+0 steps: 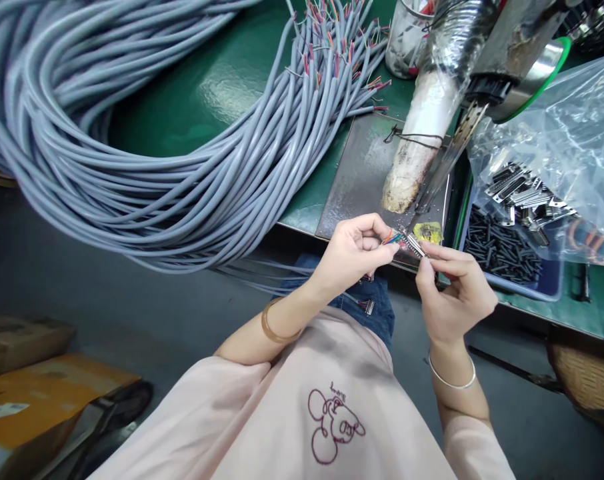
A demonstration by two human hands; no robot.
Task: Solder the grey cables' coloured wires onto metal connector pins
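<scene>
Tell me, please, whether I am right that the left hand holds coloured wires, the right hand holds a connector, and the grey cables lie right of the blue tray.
Not quite: the head view shows the grey cables left of the blue tray; the left hand holds coloured wires and the right hand a connector.

Dozens of cables [222, 193], two bracelets [268, 329], one blue tray [551, 283], one jar [401, 45]

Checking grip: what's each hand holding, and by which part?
Left hand: coloured wires, close to the multi-pin connector. Right hand: that connector, by its right end.
</scene>
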